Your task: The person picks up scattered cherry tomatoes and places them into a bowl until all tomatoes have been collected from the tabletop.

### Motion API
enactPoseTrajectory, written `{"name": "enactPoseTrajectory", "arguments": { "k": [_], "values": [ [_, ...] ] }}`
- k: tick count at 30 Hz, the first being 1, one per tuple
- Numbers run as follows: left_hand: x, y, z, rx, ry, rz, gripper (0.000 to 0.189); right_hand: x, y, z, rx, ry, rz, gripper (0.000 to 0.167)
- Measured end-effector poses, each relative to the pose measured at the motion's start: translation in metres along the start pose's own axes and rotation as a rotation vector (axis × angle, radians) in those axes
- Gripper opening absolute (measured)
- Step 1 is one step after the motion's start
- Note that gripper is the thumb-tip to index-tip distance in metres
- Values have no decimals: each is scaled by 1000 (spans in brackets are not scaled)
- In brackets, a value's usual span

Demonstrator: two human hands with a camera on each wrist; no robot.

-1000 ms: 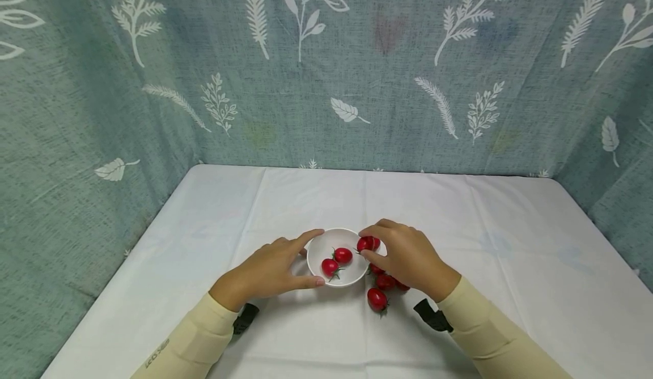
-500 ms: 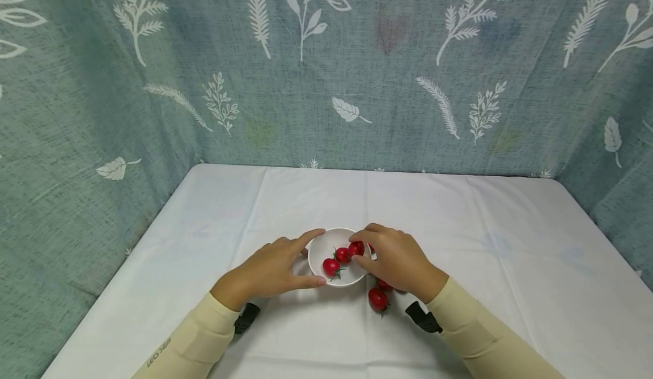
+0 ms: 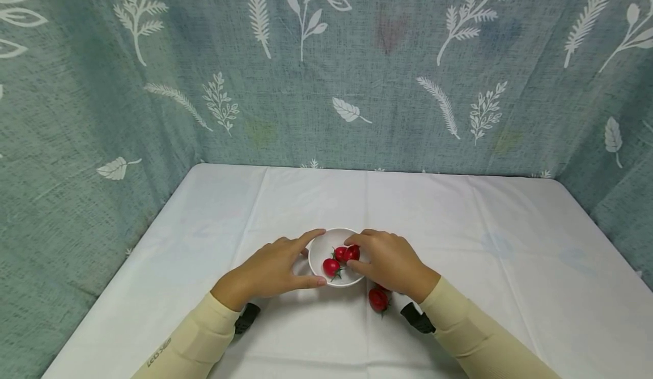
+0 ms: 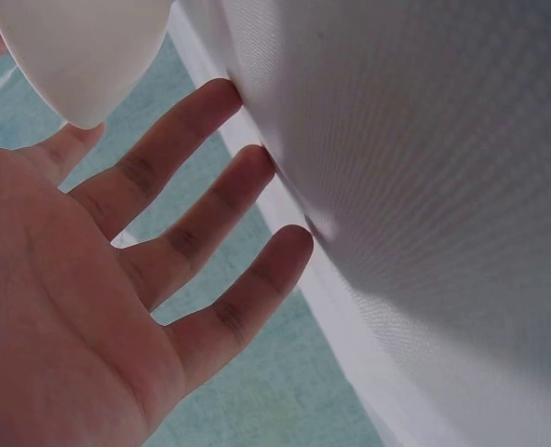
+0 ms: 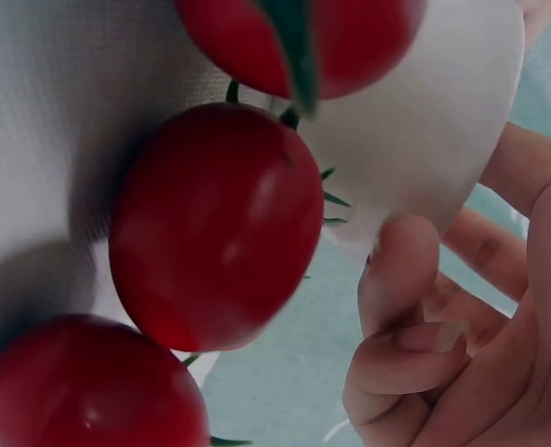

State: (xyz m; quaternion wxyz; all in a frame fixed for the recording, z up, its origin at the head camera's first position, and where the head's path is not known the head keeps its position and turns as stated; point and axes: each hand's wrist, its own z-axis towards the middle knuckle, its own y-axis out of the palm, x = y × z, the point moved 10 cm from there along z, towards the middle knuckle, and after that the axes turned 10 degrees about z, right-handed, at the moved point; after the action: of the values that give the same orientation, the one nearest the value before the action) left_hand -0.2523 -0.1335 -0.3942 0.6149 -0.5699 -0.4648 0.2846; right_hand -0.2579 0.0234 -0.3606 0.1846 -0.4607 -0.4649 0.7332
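Observation:
A small white bowl (image 3: 317, 250) stands on the table between both hands. My left hand (image 3: 267, 268) holds it from the left, index finger at the far rim and thumb at the near rim. The left wrist view shows the other three fingers (image 4: 196, 196) spread below the bowl (image 4: 85, 56), tips at the tablecloth. Over the bowl's right side, my right hand (image 3: 391, 261) pinches a cherry tomato (image 3: 352, 254) between thumb and fingers. Two more cherry tomatoes (image 3: 331, 267) lie inside, green stems on. In the right wrist view, fingers (image 5: 401, 265) are bent beside the bowl's wall.
Right of the bowl, a cherry tomato (image 3: 378, 299) lies on the white tablecloth (image 3: 306, 333), others partly hidden under my right hand. Several large-looking cherry tomatoes (image 5: 215, 228) fill the right wrist view's left side. A leaf-patterned curtain (image 3: 306, 113) hangs behind the table.
My right hand has moved left with the cherry tomato, from the bowl's right rim to above its inside, close to the two tomatoes there. The left hand and bowl stay put.

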Motion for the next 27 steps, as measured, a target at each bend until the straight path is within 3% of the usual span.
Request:
{"name": "enactPoseTrajectory", "arguments": {
  "k": [27],
  "values": [
    [1,-2,-1,2,2,-10,93,10,14,9,-79,65,134,25]
  ]
}}
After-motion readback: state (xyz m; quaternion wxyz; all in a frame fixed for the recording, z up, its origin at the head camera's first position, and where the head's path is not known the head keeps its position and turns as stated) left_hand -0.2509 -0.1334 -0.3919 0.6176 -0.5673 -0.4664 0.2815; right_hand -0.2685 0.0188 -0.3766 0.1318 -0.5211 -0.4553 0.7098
